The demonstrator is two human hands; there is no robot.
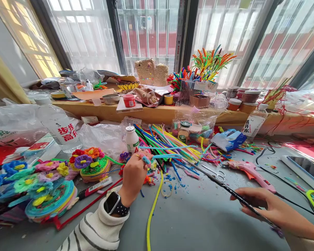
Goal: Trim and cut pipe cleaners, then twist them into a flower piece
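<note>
My left hand [133, 176], with a watch on its wrist, is closed on light blue pipe cleaners [167, 156] that stick out to the right. A pink-and-blue fuzzy bit [144, 157] shows at its fingertips. My right hand [269, 205] has its fingers curled round a long, thin dark rod [232, 193] slanting down to the right. Something small and purple is near the rod's lower end. Ahead of my left hand lies a heap of multicoloured pipe cleaners [164, 139]. A yellow pipe cleaner [154, 209] runs towards me between my hands.
Fuzzy flowers [45, 174] and a round coiled piece [52, 202] lie left. A white bottle [131, 139] stands behind my left hand. Scissors [216, 174], a pink glue gun [251, 170] with its cord, and a phone [306, 174] are right. Jars line the sill [151, 113].
</note>
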